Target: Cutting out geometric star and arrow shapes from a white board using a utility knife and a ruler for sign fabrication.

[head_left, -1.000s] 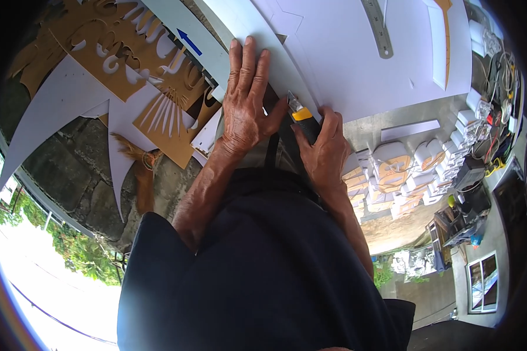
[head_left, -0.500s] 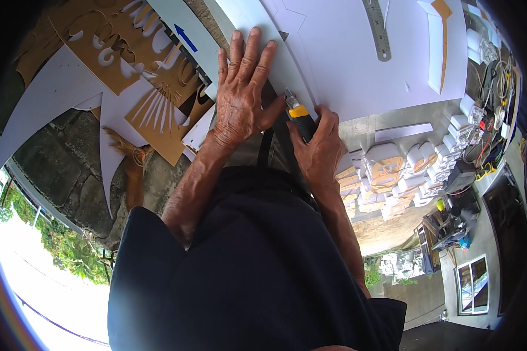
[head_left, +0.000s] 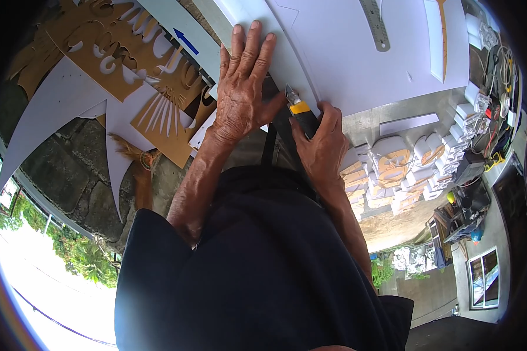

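My left hand (head_left: 240,96) lies flat with fingers stretched out and a little apart, pressing on a long pale strip (head_left: 287,61) near the table's front edge. Its thumb points toward the blade of a utility knife (head_left: 299,109) with a black and yellow body. My right hand (head_left: 323,145) is wrapped round that knife, its blade tip close to the left thumb. Beside the strip lies a large white sheet (head_left: 392,82) with faint outlines drawn on it. On the sheet rests a steel ruler (head_left: 373,26).
At left are brown-faced boards (head_left: 70,64) with cut-out shapes and a curved, pointed white offcut (head_left: 52,108). A white piece with a brown edge (head_left: 434,41) sits on the sheet's right. Several cut white shapes (head_left: 392,167) and tangled cables (head_left: 498,99) lie at right.
The whole view has shifted slightly, with the ruler and sheet appearing a bit higher. Both hands keep nearly the same pose, and the knife stays in my right hand.
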Tool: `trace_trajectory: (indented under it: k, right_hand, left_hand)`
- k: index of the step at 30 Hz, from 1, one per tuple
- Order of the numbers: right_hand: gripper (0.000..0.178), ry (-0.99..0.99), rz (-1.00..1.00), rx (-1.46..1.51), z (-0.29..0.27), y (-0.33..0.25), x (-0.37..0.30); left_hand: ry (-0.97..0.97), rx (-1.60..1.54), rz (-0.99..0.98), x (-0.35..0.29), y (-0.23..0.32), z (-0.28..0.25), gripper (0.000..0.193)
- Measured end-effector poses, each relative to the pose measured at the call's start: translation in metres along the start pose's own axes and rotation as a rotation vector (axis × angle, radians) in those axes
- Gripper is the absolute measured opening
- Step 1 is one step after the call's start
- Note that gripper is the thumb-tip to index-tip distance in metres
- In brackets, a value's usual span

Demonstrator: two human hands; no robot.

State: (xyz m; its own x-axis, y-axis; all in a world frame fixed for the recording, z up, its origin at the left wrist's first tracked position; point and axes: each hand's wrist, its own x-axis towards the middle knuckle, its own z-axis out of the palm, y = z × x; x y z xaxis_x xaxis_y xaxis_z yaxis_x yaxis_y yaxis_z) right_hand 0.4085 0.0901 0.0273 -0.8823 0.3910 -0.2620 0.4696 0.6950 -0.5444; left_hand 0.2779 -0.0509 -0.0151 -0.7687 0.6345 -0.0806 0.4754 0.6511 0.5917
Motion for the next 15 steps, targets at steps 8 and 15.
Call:
trace_trajectory:
  k: [8,15]
  right_hand:
    - [0.065,0.0,0.004,0.005,-0.0005,0.0016,-0.0013]
    - [0.069,-0.033,0.023,0.03,-0.0017,0.0024,-0.0023]
  left_hand:
    - [0.042,-0.077,0.02,0.0025,-0.0026,0.0048,0.109]
    - [0.065,-0.06,0.046,0.0035,-0.0043,0.0066,0.102]
